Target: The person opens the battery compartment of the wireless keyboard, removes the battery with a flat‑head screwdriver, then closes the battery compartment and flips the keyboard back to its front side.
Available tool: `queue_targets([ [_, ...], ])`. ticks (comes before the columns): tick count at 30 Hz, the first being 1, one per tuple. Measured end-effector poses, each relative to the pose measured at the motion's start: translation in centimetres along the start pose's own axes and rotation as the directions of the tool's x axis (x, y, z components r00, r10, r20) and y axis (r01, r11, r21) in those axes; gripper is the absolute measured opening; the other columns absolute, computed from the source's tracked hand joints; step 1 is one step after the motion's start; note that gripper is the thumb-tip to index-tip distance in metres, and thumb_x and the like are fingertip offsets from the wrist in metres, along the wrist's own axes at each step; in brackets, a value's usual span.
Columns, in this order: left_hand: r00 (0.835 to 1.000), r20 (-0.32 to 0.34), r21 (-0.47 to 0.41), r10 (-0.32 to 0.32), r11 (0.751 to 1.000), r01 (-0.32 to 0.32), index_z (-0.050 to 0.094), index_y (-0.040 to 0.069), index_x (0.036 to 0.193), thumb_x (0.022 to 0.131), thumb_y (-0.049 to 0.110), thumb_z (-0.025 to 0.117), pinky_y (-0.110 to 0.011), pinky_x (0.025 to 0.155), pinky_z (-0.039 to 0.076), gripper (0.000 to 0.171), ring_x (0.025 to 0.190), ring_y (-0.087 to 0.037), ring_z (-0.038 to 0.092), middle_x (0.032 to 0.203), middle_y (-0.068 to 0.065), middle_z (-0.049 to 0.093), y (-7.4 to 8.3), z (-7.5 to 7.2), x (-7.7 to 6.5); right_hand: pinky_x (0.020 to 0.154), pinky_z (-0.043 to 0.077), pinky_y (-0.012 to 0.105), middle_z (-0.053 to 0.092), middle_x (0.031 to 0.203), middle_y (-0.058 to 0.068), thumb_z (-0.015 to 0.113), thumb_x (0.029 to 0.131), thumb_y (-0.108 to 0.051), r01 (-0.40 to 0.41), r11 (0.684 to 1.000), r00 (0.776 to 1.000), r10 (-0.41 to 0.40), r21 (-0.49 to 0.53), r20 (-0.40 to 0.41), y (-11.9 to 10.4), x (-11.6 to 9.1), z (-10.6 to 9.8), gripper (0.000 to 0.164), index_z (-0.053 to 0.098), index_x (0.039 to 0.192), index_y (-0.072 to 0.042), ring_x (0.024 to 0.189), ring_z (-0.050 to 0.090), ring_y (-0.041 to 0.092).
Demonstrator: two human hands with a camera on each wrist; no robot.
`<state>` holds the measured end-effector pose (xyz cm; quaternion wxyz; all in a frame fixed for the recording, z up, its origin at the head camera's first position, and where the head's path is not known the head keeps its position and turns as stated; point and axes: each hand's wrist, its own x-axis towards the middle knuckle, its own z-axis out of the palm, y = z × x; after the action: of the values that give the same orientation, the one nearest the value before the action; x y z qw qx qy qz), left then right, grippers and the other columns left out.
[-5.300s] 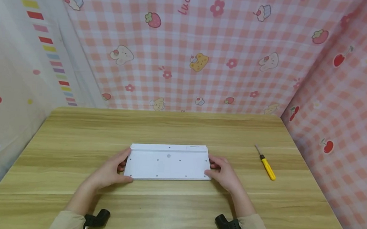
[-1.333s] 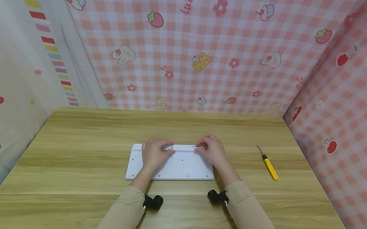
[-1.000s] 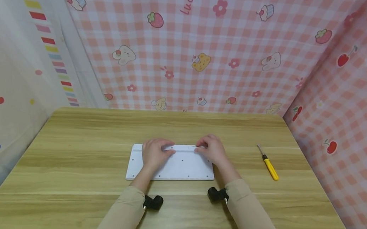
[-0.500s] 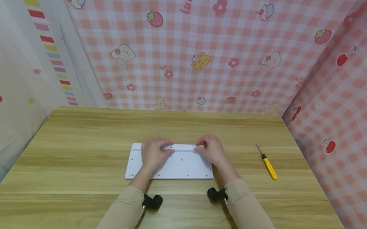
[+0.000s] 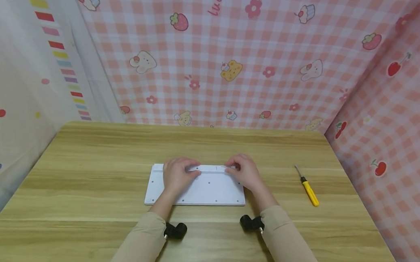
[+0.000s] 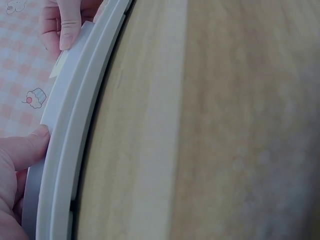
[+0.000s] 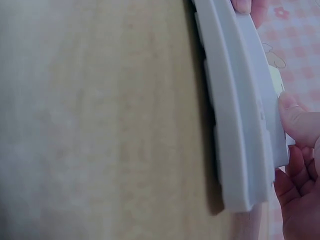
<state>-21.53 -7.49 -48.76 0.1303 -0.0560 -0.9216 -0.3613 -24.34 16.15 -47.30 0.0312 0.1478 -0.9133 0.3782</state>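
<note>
A white keyboard (image 5: 205,191) lies face down, its screw-dotted underside up and a raised strip (image 5: 209,168) along its far edge. My left hand (image 5: 176,176) grips that strip left of its middle, the thumb on the near side and fingers on the far side. Near the strip's right end, my right hand (image 5: 245,173) pinches it between thumb and fingers, beside a thin dark line. In the right wrist view, the right thumb (image 7: 298,120) lies on the strip and the other fingers curl at its end. Key edges show under the keyboard (image 7: 235,125).
A yellow-handled screwdriver (image 5: 309,192) lies to the right on the wooden table (image 5: 94,159), its tip pointing away. Patterned cloth (image 5: 214,66) hangs behind the table and at both sides. Black wrist cameras (image 5: 176,231) sit at the sleeve cuffs.
From the keyboard's left and right ends, both hands have moved to its far strip. In the last half second the right hand slides slightly right, showing more of the dark line. The left stays put.
</note>
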Motion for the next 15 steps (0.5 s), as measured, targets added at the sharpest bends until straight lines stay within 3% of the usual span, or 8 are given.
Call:
queue_targets([
  [9, 1.000, -0.001, -0.010, -0.004, 1.000, 0.004, 0.077, 0.022, 0.102, 0.079, 0.025, 0.085, -0.044, 0.109, 0.025, 0.024, 0.111, -0.024, 0.061, 0.109, 0.002, 0.073, 0.15, -0.10, 0.02, 0.071, 0.042, 0.032, 0.065, 0.090, 0.003, 0.078, 0.084, -0.004, 0.060, 0.998, 0.998, -0.059, 0.030, -0.023, 0.22, -0.08, -0.13, 0.008, 0.073, 0.087, -0.010, 0.079, 0.050, 0.019],
  [15, 1.000, -0.005, -0.009, 0.000, 1.000, -0.001, 0.077, 0.022, 0.102, 0.079, 0.024, 0.084, -0.045, 0.110, 0.025, 0.024, 0.110, -0.023, 0.061, 0.108, 0.002, 0.073, 0.18, -0.07, -0.08, 0.074, 0.042, 0.033, 0.066, 0.088, 0.000, 0.075, 0.087, -0.004, 0.040, 0.998, 0.999, -0.040, 0.051, -0.005, 0.34, -0.22, -0.14, 0.007, 0.072, 0.088, -0.010, 0.081, 0.050, 0.020],
])
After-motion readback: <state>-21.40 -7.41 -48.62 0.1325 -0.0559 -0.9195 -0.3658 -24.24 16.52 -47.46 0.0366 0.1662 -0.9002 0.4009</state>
